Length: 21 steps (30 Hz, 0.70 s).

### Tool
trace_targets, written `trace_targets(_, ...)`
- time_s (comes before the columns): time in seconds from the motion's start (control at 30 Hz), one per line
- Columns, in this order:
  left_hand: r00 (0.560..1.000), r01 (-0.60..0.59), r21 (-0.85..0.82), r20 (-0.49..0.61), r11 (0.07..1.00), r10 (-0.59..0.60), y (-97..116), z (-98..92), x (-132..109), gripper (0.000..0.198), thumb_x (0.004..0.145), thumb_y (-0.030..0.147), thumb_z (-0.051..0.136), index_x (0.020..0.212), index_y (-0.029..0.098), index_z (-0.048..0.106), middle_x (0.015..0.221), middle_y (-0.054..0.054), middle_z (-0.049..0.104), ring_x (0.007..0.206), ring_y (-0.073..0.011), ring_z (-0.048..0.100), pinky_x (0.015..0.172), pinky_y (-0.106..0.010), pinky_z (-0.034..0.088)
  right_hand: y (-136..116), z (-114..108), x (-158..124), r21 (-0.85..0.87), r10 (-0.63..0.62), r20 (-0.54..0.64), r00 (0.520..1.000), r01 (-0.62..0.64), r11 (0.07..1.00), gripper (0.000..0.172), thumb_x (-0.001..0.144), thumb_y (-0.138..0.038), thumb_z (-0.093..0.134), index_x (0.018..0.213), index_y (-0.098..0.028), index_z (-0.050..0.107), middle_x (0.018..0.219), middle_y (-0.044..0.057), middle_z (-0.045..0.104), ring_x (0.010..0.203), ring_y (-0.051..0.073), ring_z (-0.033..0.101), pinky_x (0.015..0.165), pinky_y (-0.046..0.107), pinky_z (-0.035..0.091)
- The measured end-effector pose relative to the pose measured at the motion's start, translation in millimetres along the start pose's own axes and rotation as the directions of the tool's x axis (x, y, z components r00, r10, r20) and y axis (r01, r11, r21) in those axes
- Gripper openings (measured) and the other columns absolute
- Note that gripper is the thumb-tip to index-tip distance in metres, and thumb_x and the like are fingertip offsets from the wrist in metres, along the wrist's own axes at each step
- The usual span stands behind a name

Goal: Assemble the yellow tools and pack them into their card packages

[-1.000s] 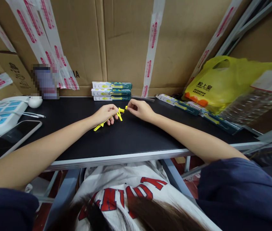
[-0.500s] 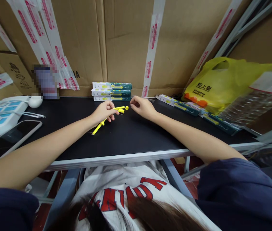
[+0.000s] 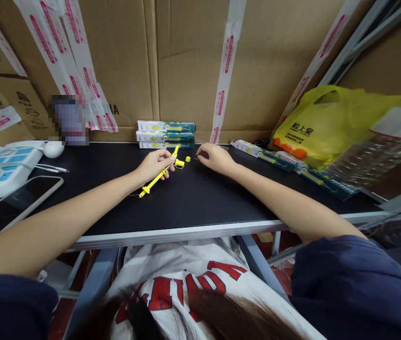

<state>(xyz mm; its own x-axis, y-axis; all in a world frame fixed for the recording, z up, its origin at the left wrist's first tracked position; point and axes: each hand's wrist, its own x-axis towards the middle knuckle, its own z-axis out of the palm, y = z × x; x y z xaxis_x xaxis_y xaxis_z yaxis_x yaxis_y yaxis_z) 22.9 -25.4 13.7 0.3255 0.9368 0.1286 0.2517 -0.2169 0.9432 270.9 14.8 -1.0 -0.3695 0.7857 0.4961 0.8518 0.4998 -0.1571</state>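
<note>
My left hand (image 3: pixel 158 164) is closed around a slim yellow plastic tool (image 3: pixel 156 182), which slants from lower left to upper right through the fingers. A thin wire shows by its lower end. Just right of these fingers is a short yellow cylinder (image 3: pixel 179 163), with a thin dark loop under it; whether it joins the tool I cannot tell. A small yellow cap (image 3: pixel 188 159) lies on the black table (image 3: pixel 186 203) between both hands. My right hand (image 3: pixel 216 158) has its fingertips drawn together beside the cap. Something tiny and faint shows at those fingertips, too small to name.
Printed boxes (image 3: pixel 166 135) are stacked at the back against cardboard (image 3: pixel 189 71). More slim boxes (image 3: pixel 264 155) lie at right, before a yellow bag (image 3: pixel 328 127) and a clear plastic container (image 3: pixel 366 151). A power strip (image 3: pixel 19 165) and phone (image 3: pixel 16 203) occupy the left.
In my left hand the yellow tool has turned, its upper end now pointing more upward and its lower part showing more. My right hand has shifted slightly right, away from the small cap.
</note>
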Motion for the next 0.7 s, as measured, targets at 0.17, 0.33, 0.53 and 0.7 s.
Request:
trace_targets(0.17, 0.997, -0.046, -0.072, -0.063, 0.996, 0.042, 1, -0.4, 2, 0.012, 0.099, 0.018, 0.05, 0.087, 0.016, 0.051, 0.069, 0.003, 0.064, 0.045, -0.0062, 0.059, 0.044, -0.018, 0.05, -18, -2, -4, -0.019, -0.072, 0.04, 0.997, 0.073, 0.997, 0.012, 0.09, -0.021, 0.057, 0.096, -0.018, 0.067, 0.096, 0.008, 0.069, 0.084, 0.02, 0.063, 0.069, 0.03, 0.041)
trace_targets(0.33, 0.975, -0.141, -0.114, -0.188, 0.983, 0.118, 3, -2.5, 2, 0.011, 0.099, 0.018, 0.047, 0.088, 0.019, 0.05, 0.061, 0.008, 0.052, 0.038, -0.0037, 0.048, 0.036, -0.016, 0.04, -12, -2, -3, -0.031, -0.066, 0.019, 0.998, 0.067, 0.997, 0.011, 0.09, -0.021, 0.058, 0.097, -0.018, 0.066, 0.096, 0.008, 0.069, 0.084, 0.02, 0.063, 0.071, 0.031, 0.042)
trace_targets(0.53, 0.982, -0.131, -0.123, -0.155, 0.984, 0.111, 3, -2.8, 0, 0.011, 0.098, 0.021, 0.05, 0.087, 0.019, 0.052, 0.058, 0.011, 0.041, 0.033, -0.0004, 0.032, 0.031, -0.014, 0.023, 24, -3, 7, -0.115, 0.045, -0.009, 0.999, -0.046, 0.992, 0.017, 0.09, -0.021, 0.055, 0.102, -0.017, 0.066, 0.104, 0.011, 0.068, 0.093, 0.024, 0.063, 0.079, 0.035, 0.048)
trace_targets(0.7, 0.985, -0.14, -0.134, -0.117, 0.981, 0.125, 2, -2.0, -1, 0.012, 0.099, 0.023, 0.049, 0.088, 0.019, 0.052, 0.057, 0.011, 0.04, 0.032, -0.0012, 0.031, 0.031, -0.015, 0.022, 76, -21, 8, -0.384, 0.271, -0.042, 0.962, -0.266, 0.884, 0.029, 0.091, -0.025, 0.054, 0.115, -0.013, 0.065, 0.126, 0.02, 0.062, 0.12, 0.035, 0.055, 0.097, 0.047, 0.047)
